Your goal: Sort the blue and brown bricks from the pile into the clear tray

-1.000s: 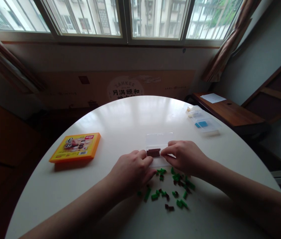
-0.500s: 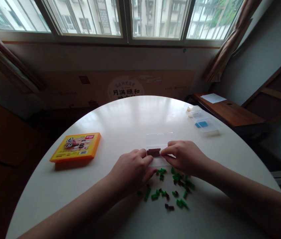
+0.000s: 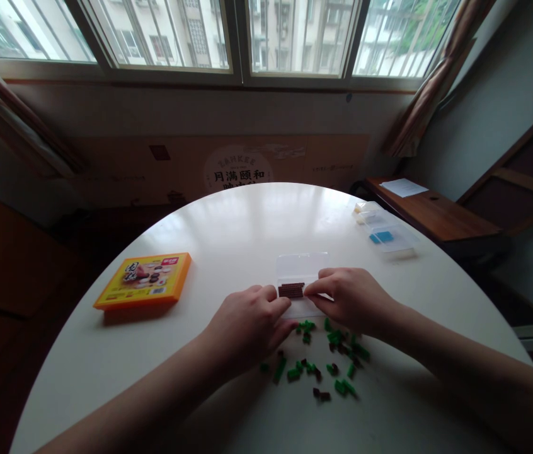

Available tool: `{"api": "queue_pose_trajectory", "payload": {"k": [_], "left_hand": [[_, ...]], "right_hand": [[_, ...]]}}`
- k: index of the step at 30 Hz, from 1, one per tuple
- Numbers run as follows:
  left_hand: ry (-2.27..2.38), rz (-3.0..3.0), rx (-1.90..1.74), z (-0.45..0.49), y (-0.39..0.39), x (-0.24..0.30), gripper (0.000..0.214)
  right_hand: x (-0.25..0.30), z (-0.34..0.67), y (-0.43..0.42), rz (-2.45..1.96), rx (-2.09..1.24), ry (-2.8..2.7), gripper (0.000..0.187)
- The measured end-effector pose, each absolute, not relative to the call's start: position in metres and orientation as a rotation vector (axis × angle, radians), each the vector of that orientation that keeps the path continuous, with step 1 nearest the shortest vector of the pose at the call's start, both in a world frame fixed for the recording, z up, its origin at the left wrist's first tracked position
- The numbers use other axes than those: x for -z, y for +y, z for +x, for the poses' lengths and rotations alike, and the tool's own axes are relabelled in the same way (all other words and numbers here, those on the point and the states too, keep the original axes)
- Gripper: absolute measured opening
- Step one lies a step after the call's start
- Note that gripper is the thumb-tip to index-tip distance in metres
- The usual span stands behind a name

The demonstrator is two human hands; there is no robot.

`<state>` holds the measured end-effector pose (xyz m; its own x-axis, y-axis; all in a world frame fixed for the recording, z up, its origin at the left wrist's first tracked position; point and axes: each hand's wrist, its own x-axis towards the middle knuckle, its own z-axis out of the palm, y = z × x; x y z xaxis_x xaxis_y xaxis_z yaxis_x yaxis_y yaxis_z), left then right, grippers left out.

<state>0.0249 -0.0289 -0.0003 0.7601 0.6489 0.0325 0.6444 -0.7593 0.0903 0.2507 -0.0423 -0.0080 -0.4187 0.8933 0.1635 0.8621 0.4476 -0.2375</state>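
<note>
A row of dark brown building bricks point(image 3: 291, 290) lies in an open clear plastic box point(image 3: 302, 265) in the middle of the table. My left hand point(image 3: 254, 318) closes its fingers at the left end of the bricks, with the thumb low near the table. From the other side, my right hand point(image 3: 354, 296) pinches at their right end. The fingertips partly cover both ends of the row. Just below the box and my hands are scattered several loose green bricks point(image 3: 293, 374) and brown bricks point(image 3: 322, 395).
On the left of the round white table point(image 3: 229, 233) lies a yellow-orange game box point(image 3: 146, 280). Clear plastic cases point(image 3: 389, 230), one with a blue piece inside, stand at the right rear. Beyond the table's right edge is a wooden desk point(image 3: 446, 211) with paper point(image 3: 403, 187).
</note>
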Motion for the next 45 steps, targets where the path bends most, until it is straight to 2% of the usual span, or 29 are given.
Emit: {"api": "queue_pose_trajectory", "payload": {"k": [18,35,40,45], "left_hand": [[0.993,2.934,-0.186,0.021,-0.030,-0.001,0.028],[0.837,3.012,-0.468,0.015,-0.028,-0.007,0.031],[0.616,3.057,-0.304,0.009,-0.026,-0.015,0.033],[0.512,2.947,-0.119,0.009,-0.026,-0.015,0.020]], "right_hand": [[0.009,0.249,-0.041,-1.536,-0.172,-2.414,0.022],[0.009,0.246,-0.042,-1.548,-0.132,-2.421,0.022],[0.009,0.250,-0.043,-1.518,-0.135,-2.395,0.021],[-0.004,0.260,-0.046,-1.366,-0.158,-2.444,0.023]]}}
